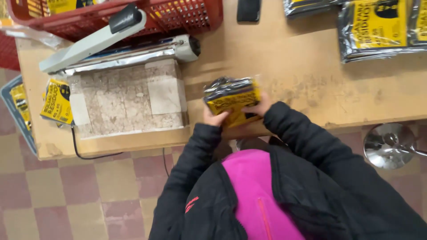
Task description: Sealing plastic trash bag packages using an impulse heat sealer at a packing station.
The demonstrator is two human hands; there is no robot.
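Observation:
I hold a small plastic packet of black bags with a yellow label, just above the near edge of the wooden table. My left hand grips its lower left corner. My right hand grips its right side, fingers over the yellow label. Both arms are in black jacket sleeves, and a pink top shows below.
A heat sealer with a raised white arm stands on the left, a worn taped pad in front of it. A red basket sits behind. Stacks of similar packets lie at the far right. A metal stool stands at the right.

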